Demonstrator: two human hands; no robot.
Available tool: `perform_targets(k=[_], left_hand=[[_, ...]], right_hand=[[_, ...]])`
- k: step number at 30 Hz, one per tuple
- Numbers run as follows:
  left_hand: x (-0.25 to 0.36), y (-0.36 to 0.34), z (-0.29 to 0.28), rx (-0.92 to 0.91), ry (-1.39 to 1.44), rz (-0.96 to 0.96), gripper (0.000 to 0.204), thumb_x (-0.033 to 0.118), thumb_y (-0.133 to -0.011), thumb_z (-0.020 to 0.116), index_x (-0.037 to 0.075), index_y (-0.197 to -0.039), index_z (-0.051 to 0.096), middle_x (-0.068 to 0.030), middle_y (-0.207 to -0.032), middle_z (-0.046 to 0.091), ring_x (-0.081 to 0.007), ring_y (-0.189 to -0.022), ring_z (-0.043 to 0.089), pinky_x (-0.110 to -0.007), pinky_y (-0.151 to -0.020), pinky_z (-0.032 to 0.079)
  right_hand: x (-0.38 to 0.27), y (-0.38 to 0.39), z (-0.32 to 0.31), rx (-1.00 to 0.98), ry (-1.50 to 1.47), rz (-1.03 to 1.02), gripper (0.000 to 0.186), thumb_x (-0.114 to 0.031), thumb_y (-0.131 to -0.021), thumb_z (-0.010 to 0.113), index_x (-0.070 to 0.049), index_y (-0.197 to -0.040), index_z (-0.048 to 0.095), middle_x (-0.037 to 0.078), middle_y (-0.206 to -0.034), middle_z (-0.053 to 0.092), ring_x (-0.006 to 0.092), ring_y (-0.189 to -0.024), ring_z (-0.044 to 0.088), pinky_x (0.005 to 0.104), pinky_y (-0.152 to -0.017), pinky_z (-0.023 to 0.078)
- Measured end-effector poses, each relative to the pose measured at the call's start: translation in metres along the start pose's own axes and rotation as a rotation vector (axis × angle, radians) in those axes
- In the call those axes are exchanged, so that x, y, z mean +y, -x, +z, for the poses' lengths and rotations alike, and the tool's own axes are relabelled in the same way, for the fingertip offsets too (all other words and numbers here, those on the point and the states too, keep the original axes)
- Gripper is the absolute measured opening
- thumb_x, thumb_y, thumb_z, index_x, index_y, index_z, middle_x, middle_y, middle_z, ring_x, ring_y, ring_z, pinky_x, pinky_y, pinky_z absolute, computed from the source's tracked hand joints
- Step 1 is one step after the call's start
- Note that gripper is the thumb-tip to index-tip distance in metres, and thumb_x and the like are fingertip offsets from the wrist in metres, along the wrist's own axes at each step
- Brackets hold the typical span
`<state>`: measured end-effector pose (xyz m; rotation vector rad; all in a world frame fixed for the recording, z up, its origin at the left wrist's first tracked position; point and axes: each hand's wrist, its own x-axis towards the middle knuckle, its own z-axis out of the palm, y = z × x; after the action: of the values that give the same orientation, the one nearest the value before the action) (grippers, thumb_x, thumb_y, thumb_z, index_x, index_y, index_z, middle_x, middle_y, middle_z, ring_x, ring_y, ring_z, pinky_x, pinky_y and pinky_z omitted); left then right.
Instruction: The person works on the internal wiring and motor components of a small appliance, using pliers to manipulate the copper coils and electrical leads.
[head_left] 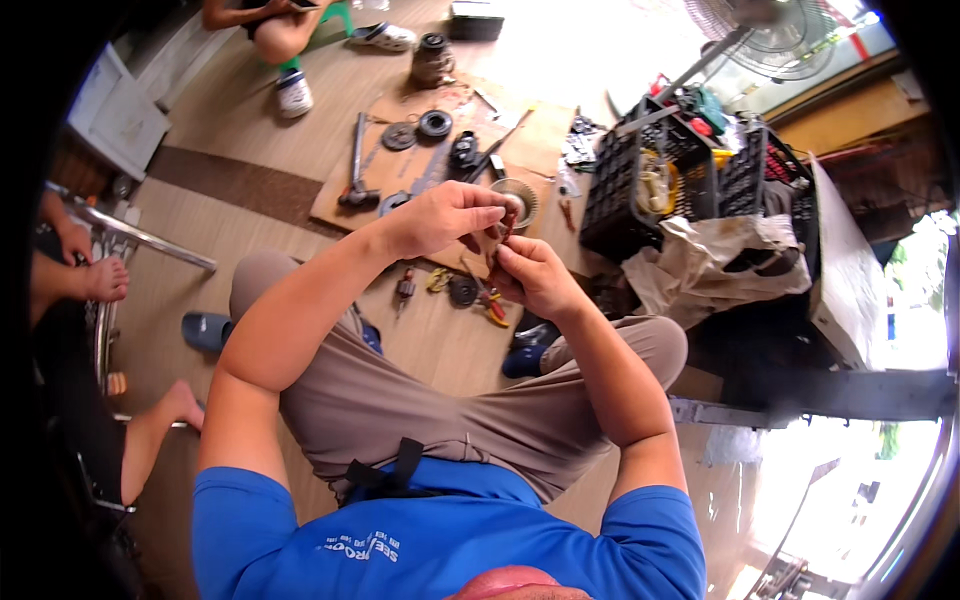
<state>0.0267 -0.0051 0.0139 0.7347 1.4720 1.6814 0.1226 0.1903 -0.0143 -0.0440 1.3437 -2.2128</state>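
My left hand (445, 217) and my right hand (541, 275) meet over the near edge of a cardboard sheet (325, 205). Between their fingertips they pinch a small reddish-brown part (507, 222), mostly covered by the fingers, so its kind does not show. Just beyond it lies a round metal part with a pale centre (517, 200). On the floor below my hands are a small motor armature (405, 288), a dark round disc (463, 291) and a red-and-yellow handled tool (495, 307). A hammer (358, 165) rests on the cardboard's left side.
Ring-shaped parts (435, 124) and a dark housing (464, 150) lie on the cardboard; a motor-like body (433, 62) stands at its far edge. Black crates (610, 205) with a cloth (715, 265) stand at right, below a fan (760, 35). Other people sit at left and far left.
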Motion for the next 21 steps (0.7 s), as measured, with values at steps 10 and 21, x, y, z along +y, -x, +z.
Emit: perform_targets(k=[10, 21], left_hand=[[-0.008, 0.008, 0.003, -0.066, 0.368, -0.109, 0.034, 0.02, -0.1, 0.05, -0.003, -0.126, 0.055, -0.0104, -0.114, 0.063, -0.0161, -0.102, 0.061, -0.03, -0.09, 0.051], [-0.009, -0.013, 0.001, 0.269, 0.217, -0.197, 0.028, 0.019, -0.098, 0.054, -0.007, -0.098, 0.064, -0.0137, -0.085, 0.068, -0.0207, -0.069, 0.067, -0.033, -0.057, 0.057]], right_hand=[[-0.007, -0.02, 0.01, -0.216, -0.017, -0.013, 0.026, -0.026, -0.099, 0.054, -0.004, -0.089, 0.061, 0.0, -0.069, 0.055, 0.0044, -0.051, 0.04, 0.0193, -0.047, 0.03], [-0.012, -0.021, -0.003, 0.005, -0.035, 0.051, 0.033, -0.029, -0.1, 0.053, -0.005, -0.08, 0.062, 0.003, -0.069, 0.06, 0.0053, -0.051, 0.045, 0.0204, -0.046, 0.034]])
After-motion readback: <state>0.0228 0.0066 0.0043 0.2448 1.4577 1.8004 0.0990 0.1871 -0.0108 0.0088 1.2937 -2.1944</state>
